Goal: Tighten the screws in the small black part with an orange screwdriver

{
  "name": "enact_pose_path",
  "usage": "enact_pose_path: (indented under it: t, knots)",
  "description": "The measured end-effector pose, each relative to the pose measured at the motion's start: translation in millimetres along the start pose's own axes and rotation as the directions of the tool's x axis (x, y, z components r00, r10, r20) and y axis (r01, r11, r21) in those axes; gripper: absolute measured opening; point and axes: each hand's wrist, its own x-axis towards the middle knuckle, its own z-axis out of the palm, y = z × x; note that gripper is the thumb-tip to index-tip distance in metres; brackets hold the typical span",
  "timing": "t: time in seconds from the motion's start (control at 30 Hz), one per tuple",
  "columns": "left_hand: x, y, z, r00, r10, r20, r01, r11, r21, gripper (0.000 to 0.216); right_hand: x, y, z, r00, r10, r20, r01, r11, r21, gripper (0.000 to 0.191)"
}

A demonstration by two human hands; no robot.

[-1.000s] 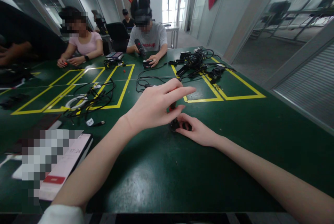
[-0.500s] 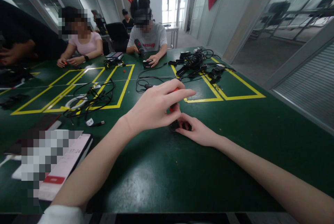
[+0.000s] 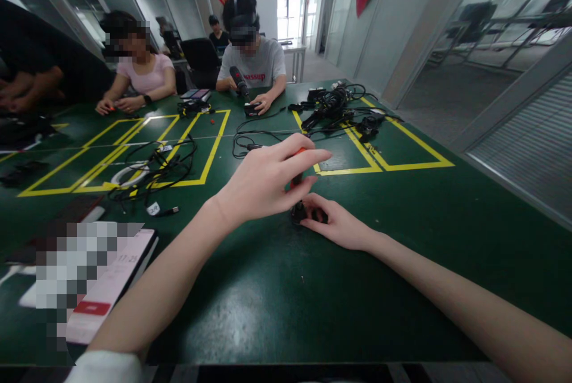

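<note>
My left hand (image 3: 277,177) reaches to the table's middle, its fingers curled around the red-and-black handle of a screwdriver (image 3: 295,180) held upright. Most of the handle is behind the fingers, and its tip cannot be made out. Directly below, my right hand (image 3: 337,222) rests on the table with thumb and fingers closed on a small black part (image 3: 298,212). That part sits under the screwdriver, and the fingers cover some of it.
A lit phone (image 3: 111,282) lies at the near left. Black cables (image 3: 172,159) with a white ring are beyond it. A larger cable heap (image 3: 335,103) sits at the far right, over yellow tape outlines. Across the green table (image 3: 402,293), co-workers handle small parts.
The fingers of my left hand have shifted slightly on the handle, the thumb now reaching further out. My right hand and the black part stay in place.
</note>
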Motion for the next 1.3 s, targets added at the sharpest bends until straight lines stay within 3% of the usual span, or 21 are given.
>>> enact_pose_path:
  t: [0.27,0.47,1.3]
  knots:
    - [-0.9,0.5,-0.8,0.998,-0.041,0.043,0.04,0.999,0.01,0.039,0.2,1.1,-0.4,1.0,0.005,-0.001,-0.005,1.0,-0.014,0.024]
    - [0.2,-1.3,1.3,0.999,0.033,-0.023,-0.033,0.999,0.004,0.041,-0.2,0.8,-0.6,1.0,-0.004,0.002,0.004,1.0,0.002,0.02]
    - [-0.2,-0.2,0.2,1.0,0.014,-0.009,-0.014,0.999,0.05,0.041,0.2,-0.4,-0.6,1.0,0.003,0.001,-0.003,1.0,-0.005,0.023]
